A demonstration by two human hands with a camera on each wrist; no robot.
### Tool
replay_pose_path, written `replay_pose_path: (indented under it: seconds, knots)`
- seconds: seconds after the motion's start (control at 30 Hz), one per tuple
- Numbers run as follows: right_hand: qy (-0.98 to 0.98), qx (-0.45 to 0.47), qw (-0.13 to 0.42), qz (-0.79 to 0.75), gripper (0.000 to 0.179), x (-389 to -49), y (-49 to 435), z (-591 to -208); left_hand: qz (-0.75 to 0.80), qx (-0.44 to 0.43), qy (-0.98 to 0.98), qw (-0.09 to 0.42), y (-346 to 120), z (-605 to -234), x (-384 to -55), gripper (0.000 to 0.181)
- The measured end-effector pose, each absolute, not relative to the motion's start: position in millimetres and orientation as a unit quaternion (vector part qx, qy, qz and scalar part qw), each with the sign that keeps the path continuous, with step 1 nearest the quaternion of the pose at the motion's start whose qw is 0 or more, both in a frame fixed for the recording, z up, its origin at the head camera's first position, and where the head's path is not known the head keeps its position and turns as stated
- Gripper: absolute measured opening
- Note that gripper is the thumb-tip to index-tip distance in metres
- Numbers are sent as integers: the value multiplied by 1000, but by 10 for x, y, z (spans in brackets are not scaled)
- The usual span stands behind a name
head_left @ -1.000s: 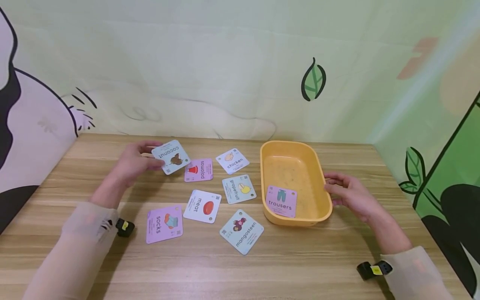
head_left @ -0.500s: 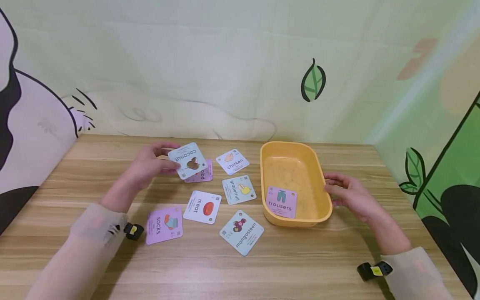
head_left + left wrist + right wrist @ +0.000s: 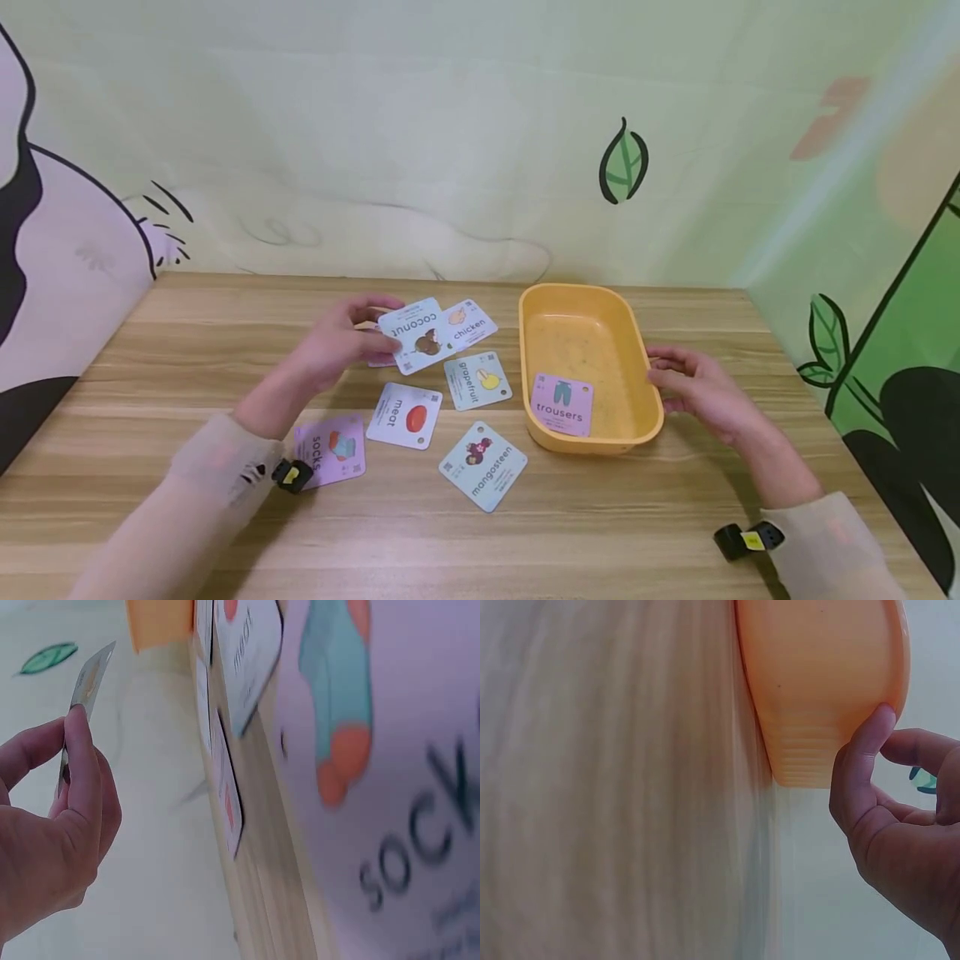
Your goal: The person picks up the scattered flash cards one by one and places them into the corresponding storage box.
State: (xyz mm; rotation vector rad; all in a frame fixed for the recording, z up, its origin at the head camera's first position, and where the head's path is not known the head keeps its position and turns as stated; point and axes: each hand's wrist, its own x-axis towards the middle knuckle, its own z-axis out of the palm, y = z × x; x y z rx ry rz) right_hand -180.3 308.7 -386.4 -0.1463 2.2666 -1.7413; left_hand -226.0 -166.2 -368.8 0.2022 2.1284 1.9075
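My left hand [image 3: 341, 343] pinches the coconut flashcard [image 3: 414, 335] at its left edge, between thumb and fingers. In the left wrist view this card [image 3: 91, 679] is seen nearly edge-on. From above it overlaps the chicken card [image 3: 472, 323] and hides most of a pink card [image 3: 380, 360]. My right hand [image 3: 705, 390] touches the outer right side of a yellow plastic basin [image 3: 585, 445]. The right wrist view has the thumb tip at the rim of the basin [image 3: 817, 682]. A pink trousers card [image 3: 562, 405] lies inside the basin, near its front.
On the wooden table [image 3: 420, 550] lie a grapefruit card [image 3: 477, 380], a meat card [image 3: 404, 415], a mangosteen card [image 3: 483, 467] and a socks card [image 3: 337, 450]. My left wrist partly covers the socks card. A pale wall hanging [image 3: 420, 150] stands behind the table.
The left hand has carried the coconut card rightward, from left of the pink pajamas card to over it and the edge of the chicken card. The right hand and basin stay put.
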Motion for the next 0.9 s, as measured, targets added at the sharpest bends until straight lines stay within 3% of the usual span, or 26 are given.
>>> replay_pose_path:
  seconds: [0.9]
  knots:
    - [784,-55,141,-602,54,-1807,3082,-3861,688,94,691,201,-972,-3658,-2001,57]
